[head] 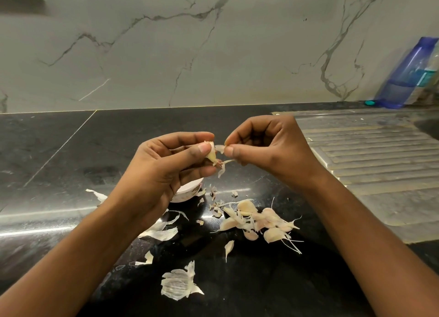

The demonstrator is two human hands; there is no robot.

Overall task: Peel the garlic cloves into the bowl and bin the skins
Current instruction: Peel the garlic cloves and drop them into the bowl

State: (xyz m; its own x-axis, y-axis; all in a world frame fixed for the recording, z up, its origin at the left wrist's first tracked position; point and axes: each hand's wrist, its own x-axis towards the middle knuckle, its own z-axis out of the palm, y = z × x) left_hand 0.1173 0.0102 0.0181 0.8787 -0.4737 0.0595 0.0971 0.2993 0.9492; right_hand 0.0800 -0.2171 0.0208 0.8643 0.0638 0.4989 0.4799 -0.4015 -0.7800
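Grip first: from my end the left hand [166, 164] curls thumb and fingers round a garlic clove [211, 154], its pale flesh partly bared, while the right hand [266, 145] pinches a strip of skin [219, 148] that hangs from the clove's side. Both are raised above the bench [71, 150]. Just below the left hand sits the bowl [188, 193], mostly hidden by the wrist, so I cannot tell how many peeled cloves it holds. To its right lies a heap of cloves [261, 221], pinkish and with skins on as far as I can see, so I judge a good share of the peeling is left. Papery skins [178, 284] lie scattered across the near bench, none binned, and I see no bin in view. I put the task somewhere in its middle, with the clearing-up untouched.
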